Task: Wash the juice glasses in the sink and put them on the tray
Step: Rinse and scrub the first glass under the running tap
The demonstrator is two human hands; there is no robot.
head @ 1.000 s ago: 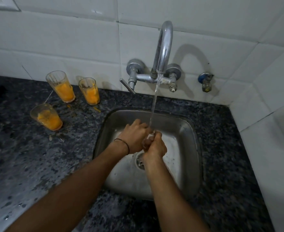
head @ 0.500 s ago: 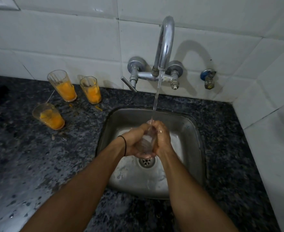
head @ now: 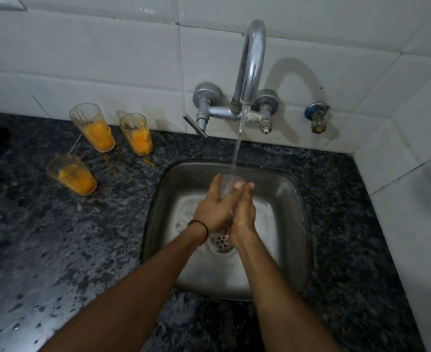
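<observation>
**Glass upright under the stream, pressed between both hands**

Clear glass sits over the sink, above the drain. Long axis runs near vertical, mouth up and tipped slightly away from the person, rim just under the falling water from the tap. Left hand is wrapped on the glass's left side, right hand on its right side; both are closed against the glass wall, palms facing each other, fingertips reaching to the rim. Lower part of the glass is hidden between the palms.

Neither hand is nearer: the glass lies dead centre between them, so either could carry it off alone.

Three unwashed glasses stand on the worktop to the left of the sink, well apart from the hands: back-left glass, back-right glass, front glass. All hold orange residue. The left hand is on their side.

No tray in view; its direction from the hands cannot be told.

Judgement: rinse step on the first glass; three still to do
</observation>
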